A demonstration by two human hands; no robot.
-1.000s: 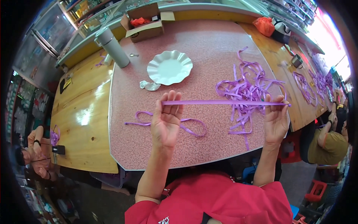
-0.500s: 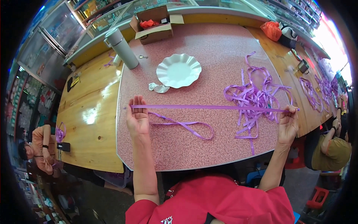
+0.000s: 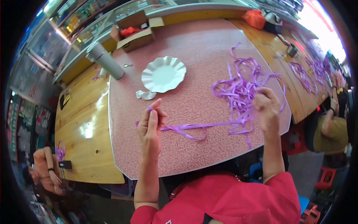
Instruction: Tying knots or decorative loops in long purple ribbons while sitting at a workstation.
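Note:
My left hand (image 3: 151,127) is closed over the pink table, pinching a purple ribbon whose end pokes out by the fingertips. From beside this hand a purple ribbon strand (image 3: 220,124) stretches right toward the heap; whether it is the held piece is hard to tell. A looped length of ribbon (image 3: 190,136) lies under that strand. At the right, my right hand (image 3: 267,106) hovers by the near right side of a tangled heap of purple ribbon (image 3: 238,95). Its fingers look curled but are smeared by motion, so what they hold does not show.
A white scalloped plate (image 3: 164,74) and crumpled white tissue (image 3: 145,95) lie beyond my left hand. Farther back stand a grey flask (image 3: 106,61) and an open cardboard box (image 3: 138,39). People (image 3: 46,166) sit at both sides, with more ribbon (image 3: 304,77) at the right.
The ribbon stretched taut between my hands is no longer held straight across. My left hand has turned and closed into a pinch; my right hand has moved left toward the heap. The view has shifted.

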